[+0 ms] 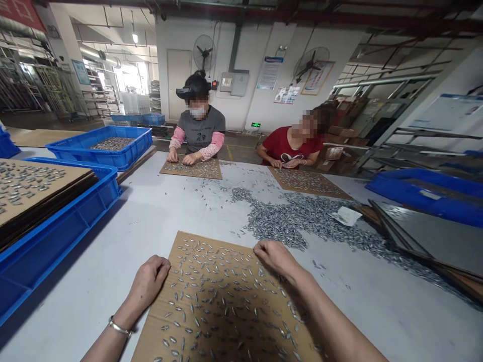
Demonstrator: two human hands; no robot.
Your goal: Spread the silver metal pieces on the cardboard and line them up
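In front of me a brown cardboard sheet (155, 317) lies on the white table, scattered with small silver spindle-shaped metal pieces (183, 344). My left hand (151, 279), with a bracelet on its wrist, is closed at the sheet's left edge, thumb along the border. At the far right corner, my right hand (277, 256) pinches the edge with fingers curled. The fingertips of both hands are partly hidden. Just beyond the right hand spreads a big loose pile of the same metal pieces (279, 221). A shadow darkens the sheet's near middle.
Two co-workers sit across the table (151, 211) with cardboard sheets (190, 172) of pieces. Blue crates (75, 229) stand left, one bearing stacked loaded sheets. Right are a blue crate (433, 193), a white scrap (346, 216) on the pile and leaning dark boards (400, 229).
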